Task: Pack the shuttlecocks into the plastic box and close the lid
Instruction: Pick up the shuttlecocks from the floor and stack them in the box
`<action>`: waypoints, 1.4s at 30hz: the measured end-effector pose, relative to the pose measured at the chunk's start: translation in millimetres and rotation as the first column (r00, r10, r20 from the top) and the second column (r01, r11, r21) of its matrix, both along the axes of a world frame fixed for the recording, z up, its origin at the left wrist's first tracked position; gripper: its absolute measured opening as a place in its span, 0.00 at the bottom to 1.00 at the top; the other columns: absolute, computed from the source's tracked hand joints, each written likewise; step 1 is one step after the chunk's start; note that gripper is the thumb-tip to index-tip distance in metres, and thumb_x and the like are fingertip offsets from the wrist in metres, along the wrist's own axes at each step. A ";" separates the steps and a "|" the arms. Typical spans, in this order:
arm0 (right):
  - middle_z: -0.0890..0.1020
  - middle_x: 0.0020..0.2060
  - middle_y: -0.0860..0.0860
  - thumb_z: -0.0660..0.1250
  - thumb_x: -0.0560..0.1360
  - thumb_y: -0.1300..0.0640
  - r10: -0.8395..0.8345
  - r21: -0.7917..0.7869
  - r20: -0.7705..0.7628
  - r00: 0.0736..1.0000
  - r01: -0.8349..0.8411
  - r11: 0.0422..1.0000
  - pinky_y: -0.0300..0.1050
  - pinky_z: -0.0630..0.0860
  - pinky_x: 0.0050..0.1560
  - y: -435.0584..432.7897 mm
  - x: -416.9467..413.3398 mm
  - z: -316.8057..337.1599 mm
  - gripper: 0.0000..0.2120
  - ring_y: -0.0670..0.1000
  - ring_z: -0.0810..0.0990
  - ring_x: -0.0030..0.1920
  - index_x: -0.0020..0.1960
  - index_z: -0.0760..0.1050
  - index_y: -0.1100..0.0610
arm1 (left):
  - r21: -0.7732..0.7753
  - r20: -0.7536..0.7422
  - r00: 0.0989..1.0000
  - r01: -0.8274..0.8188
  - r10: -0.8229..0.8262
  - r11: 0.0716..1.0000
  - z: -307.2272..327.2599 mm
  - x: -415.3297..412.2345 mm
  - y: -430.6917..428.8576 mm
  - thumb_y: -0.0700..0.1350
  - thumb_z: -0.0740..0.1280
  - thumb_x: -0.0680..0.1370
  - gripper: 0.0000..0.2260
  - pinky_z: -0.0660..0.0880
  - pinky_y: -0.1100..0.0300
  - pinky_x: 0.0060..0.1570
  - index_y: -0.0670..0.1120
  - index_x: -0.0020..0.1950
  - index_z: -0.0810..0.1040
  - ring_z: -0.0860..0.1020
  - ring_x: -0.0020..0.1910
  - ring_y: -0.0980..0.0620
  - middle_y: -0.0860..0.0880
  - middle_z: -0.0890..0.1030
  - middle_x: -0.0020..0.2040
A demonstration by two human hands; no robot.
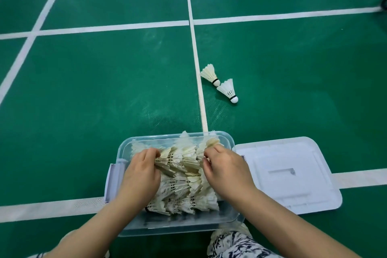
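You had both hands down in the clear plastic box [227,219], which sat on the green floor [104,90] right in front of you. The box was packed with white shuttlecocks [184,174], lying in rows and stacked on each other, and they filled the space between your two hands. Your left hand [141,176] was on the left side of the pile, with its fingers curled down and pinching the feathers of a shuttlecock by its fingertips. Your right hand [227,170] was on the right side of the pile, and its fingers were bent and closed on the feathers there too. A few feather tips poked up over the far rim of the box, past your fingers. A pale handle [114,182] stuck out from the box wall, just outside your left hand. The white lid [293,174] was off the box and lay flat on the floor, just to the outside of your right hand and touching the box side. Two more shuttlecocks [219,82] were not in the box. They lay on the floor well ahead of your right hand, close together, with their round white noses pointing toward the right. A white line [195,48] ran along the floor just beside them. A bit of patterned cloth [232,243] showed below your right arm.
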State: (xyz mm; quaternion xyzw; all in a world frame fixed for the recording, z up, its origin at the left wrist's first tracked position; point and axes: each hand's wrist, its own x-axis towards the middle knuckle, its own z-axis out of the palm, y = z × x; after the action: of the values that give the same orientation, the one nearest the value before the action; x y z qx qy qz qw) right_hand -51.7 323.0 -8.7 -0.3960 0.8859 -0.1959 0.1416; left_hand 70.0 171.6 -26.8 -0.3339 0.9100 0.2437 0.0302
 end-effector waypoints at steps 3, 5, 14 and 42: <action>0.77 0.51 0.48 0.55 0.80 0.53 -0.050 -0.002 0.114 0.992 0.051 0.999 0.43 0.72 0.47 -2.9 5.1 -0.7 0.12 0.49 0.75 0.48 0.56 0.75 0.55 | 0.019 0.012 1.000 -0.002 0.001 1.000 -0.7 1.3 -0.7 0.36 0.58 0.75 0.16 0.65 0.58 0.61 0.45 0.61 0.69 0.69 0.61 0.51 0.49 0.73 0.59; 0.76 0.49 0.48 0.55 0.80 0.53 -0.093 0.004 0.173 0.981 0.094 0.996 0.42 0.68 0.46 -5.1 5.4 -0.9 0.11 0.47 0.72 0.47 0.55 0.73 0.55 | 0.036 0.019 0.999 0.032 -0.033 0.999 -1.3 0.8 0.7 0.37 0.58 0.75 0.17 0.63 0.58 0.65 0.47 0.63 0.70 0.67 0.63 0.52 0.51 0.73 0.61; 0.74 0.42 0.53 0.53 0.79 0.61 -0.337 0.279 0.450 0.827 0.228 0.933 0.44 0.66 0.36 -27.7 -9.9 -22.9 0.04 0.54 0.73 0.43 0.52 0.66 0.58 | 0.041 0.206 0.965 0.155 -0.160 0.987 -7.3 -0.7 28.1 0.42 0.55 0.76 0.31 0.49 0.51 0.75 0.53 0.75 0.44 0.47 0.76 0.49 0.50 0.52 0.76; 0.82 0.46 0.55 0.56 0.78 0.51 -0.263 0.171 0.091 0.960 0.245 0.954 0.47 0.74 0.45 -48.8 -83.4 36.3 0.13 0.57 0.77 0.47 0.50 0.76 0.56 | -0.044 0.076 0.967 0.246 -0.242 0.968 56.0 -68.4 -41.1 0.48 0.57 0.78 0.18 0.68 0.49 0.63 0.51 0.68 0.66 0.69 0.65 0.46 0.47 0.74 0.65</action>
State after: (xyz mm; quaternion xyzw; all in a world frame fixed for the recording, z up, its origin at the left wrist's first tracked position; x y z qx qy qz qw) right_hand -135.1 274.2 27.7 -0.2545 0.9327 -0.1636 0.1962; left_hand 1.7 130.5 29.2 -0.2283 0.9488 0.2021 0.0829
